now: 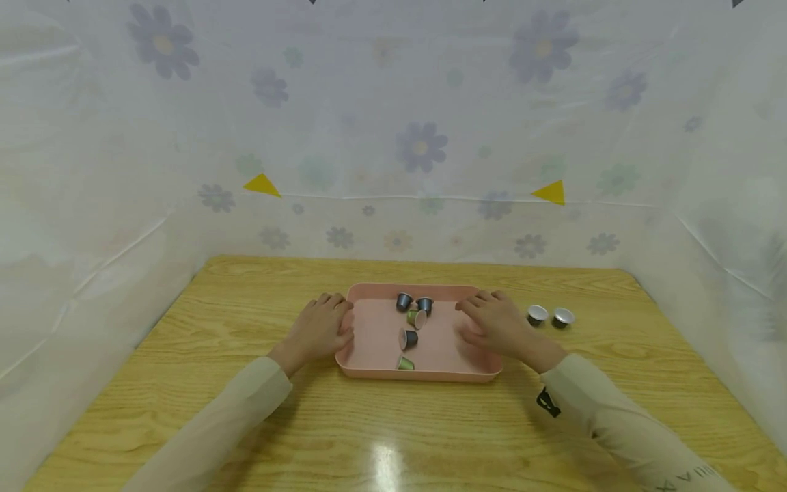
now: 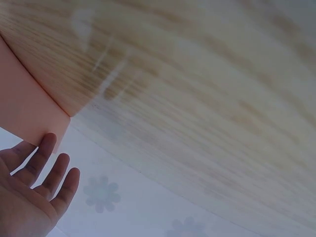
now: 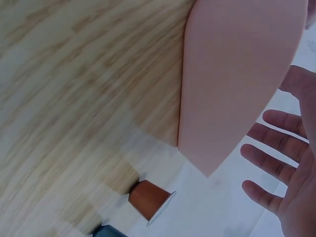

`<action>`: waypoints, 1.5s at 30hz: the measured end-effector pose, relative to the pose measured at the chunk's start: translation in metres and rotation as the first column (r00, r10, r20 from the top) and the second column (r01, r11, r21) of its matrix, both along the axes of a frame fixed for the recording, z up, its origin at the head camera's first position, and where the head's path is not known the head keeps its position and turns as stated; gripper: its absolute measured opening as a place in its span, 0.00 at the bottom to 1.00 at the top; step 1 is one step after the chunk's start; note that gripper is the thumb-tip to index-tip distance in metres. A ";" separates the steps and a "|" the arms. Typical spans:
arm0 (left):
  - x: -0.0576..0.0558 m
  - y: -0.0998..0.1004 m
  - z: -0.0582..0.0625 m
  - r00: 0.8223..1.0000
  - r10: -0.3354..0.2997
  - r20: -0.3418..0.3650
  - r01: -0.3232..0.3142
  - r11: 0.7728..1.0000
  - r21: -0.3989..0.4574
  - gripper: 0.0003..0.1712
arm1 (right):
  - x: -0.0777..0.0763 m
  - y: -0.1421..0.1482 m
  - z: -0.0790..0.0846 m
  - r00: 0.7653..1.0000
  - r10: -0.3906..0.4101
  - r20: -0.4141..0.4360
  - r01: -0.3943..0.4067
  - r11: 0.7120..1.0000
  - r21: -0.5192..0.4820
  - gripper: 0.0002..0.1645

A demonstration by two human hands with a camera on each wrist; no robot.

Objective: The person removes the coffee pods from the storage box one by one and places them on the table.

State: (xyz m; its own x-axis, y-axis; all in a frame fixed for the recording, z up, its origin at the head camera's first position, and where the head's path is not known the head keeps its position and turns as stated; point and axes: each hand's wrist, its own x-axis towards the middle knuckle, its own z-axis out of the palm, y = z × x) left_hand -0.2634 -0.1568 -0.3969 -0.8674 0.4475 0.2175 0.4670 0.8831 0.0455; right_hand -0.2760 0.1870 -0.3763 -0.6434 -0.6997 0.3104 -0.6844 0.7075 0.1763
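Observation:
A pink tray [image 1: 371, 374] lies on the wooden table with several coffee capsules in it, among them a dark blue capsule [image 1: 403, 302] and a green capsule [image 1: 406, 363] near its front wall. My left hand [image 1: 316, 331] is at the tray's left rim, its fingers loosely bent; in the left wrist view a fingertip [image 2: 48, 140] overlaps the rim. On the opposite side, my right hand [image 1: 499, 324] reaches over the right rim with fingers spread and relaxed. Neither hand grips a capsule.
Right of the tray stand two more capsules, a left one [image 1: 537, 315] and a right one [image 1: 562, 318]; the right wrist view shows a brown capsule [image 3: 148, 200] and a dark teal one [image 3: 108, 231]. Flower-patterned sheeting [image 1: 369, 123] encloses the table. A small black object [image 1: 548, 403] shows beside the right sleeve.

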 end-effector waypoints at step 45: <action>-0.002 -0.002 -0.001 1.000 -0.003 -0.019 0.003 1.000 0.001 0.24 | -0.012 -0.066 0.011 0.990 -0.067 0.124 0.054 0.993 0.104 0.28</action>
